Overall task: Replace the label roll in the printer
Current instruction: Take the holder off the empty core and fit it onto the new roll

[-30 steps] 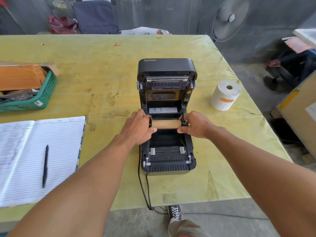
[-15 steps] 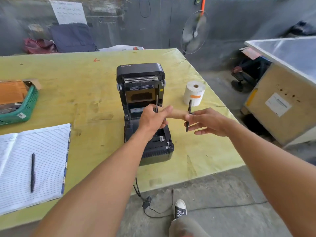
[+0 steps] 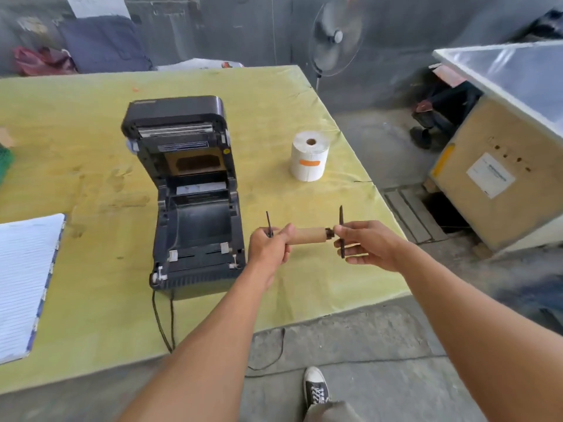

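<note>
The black label printer (image 3: pixel 195 214) stands on the yellow table (image 3: pixel 76 153) with its lid up and its roll bay bare. To its right, above the table, I hold a brown cardboard core (image 3: pixel 309 236) on a black spindle with a thin black disc at each end. My left hand (image 3: pixel 269 246) is closed around the core's left end. My right hand (image 3: pixel 365 245) pinches the right disc (image 3: pixel 341 220) between thumb and fingers. A full white label roll (image 3: pixel 309 156) with an orange sticker stands upright on the table behind my hands.
An open lined notebook (image 3: pixel 27 281) lies at the table's left edge. The printer's black cable (image 3: pixel 164 324) hangs over the front edge. A standing fan (image 3: pixel 335 38) and a wrapped crate (image 3: pixel 499 147) stand right of the table. My shoe (image 3: pixel 316 388) is on the concrete floor.
Both hands lifted the empty core with its spindle out of the printer bay and carried it right of the printer. The view swung to the right.
</note>
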`<state>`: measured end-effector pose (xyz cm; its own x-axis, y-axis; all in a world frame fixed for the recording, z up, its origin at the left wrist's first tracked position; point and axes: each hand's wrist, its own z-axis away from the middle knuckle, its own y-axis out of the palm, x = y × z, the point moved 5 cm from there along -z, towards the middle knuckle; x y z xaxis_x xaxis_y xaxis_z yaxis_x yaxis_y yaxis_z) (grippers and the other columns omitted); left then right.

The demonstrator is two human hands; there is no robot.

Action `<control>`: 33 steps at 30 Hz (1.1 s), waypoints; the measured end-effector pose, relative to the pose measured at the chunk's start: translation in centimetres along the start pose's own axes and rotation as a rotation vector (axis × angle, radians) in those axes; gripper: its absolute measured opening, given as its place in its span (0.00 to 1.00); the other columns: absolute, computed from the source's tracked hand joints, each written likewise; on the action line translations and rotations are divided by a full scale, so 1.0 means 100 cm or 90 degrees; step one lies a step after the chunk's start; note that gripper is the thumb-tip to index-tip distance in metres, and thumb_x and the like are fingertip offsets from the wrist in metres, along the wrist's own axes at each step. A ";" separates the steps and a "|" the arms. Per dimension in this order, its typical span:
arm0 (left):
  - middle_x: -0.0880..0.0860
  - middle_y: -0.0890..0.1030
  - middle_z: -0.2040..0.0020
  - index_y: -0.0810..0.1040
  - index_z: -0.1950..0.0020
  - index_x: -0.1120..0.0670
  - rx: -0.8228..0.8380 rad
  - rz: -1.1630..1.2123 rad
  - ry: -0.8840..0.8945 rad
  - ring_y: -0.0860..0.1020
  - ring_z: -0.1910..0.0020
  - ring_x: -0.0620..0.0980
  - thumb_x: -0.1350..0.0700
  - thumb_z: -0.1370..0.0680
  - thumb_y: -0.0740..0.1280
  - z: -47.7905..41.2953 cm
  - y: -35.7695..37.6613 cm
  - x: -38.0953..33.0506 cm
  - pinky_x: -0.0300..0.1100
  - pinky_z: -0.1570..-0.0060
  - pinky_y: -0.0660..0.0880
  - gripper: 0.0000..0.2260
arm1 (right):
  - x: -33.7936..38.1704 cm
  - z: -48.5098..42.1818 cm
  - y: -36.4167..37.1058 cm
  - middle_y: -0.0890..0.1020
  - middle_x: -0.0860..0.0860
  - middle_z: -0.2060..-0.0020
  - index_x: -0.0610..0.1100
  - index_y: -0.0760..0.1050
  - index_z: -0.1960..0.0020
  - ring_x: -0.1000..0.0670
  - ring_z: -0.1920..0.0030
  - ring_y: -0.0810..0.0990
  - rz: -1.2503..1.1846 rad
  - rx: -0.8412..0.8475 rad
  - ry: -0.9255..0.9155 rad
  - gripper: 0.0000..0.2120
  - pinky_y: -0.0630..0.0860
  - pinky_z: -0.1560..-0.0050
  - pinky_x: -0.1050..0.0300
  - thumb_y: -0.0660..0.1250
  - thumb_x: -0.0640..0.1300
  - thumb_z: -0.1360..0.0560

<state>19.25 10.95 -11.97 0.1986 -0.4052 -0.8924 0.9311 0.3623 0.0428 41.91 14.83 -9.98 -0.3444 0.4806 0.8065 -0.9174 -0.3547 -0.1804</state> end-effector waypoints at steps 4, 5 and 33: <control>0.54 0.79 0.65 0.76 0.48 0.60 -0.061 -0.011 -0.045 0.75 0.75 0.44 0.51 0.25 0.74 0.002 0.016 0.029 0.37 0.77 0.72 0.15 | -0.026 -0.016 -0.041 0.85 0.40 0.55 0.36 0.80 0.42 0.39 0.54 0.85 0.314 -0.195 0.020 0.24 0.83 0.52 0.45 0.74 0.55 0.26; 0.55 0.79 0.64 0.76 0.48 0.60 -0.072 -0.011 -0.055 0.75 0.74 0.45 0.51 0.25 0.74 0.004 0.019 0.035 0.37 0.77 0.72 0.15 | -0.029 -0.016 -0.045 0.85 0.42 0.56 0.37 0.79 0.42 0.39 0.55 0.85 0.390 -0.221 0.020 0.23 0.82 0.55 0.46 0.73 0.56 0.26; 0.50 0.75 0.64 0.77 0.47 0.57 -0.082 0.126 -0.136 0.72 0.71 0.44 0.54 0.23 0.71 -0.035 0.054 0.036 0.36 0.75 0.69 0.09 | -0.013 -0.066 -0.051 0.81 0.48 0.57 0.42 0.78 0.48 0.53 0.62 0.82 -0.400 -0.228 0.046 0.08 0.76 0.64 0.57 0.64 0.46 0.18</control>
<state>23.92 14.37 -16.49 0.4439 -0.4785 -0.7576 0.8245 0.5492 0.1363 45.70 21.35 -13.81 0.2677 0.5633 0.7817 -0.9511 0.2841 0.1210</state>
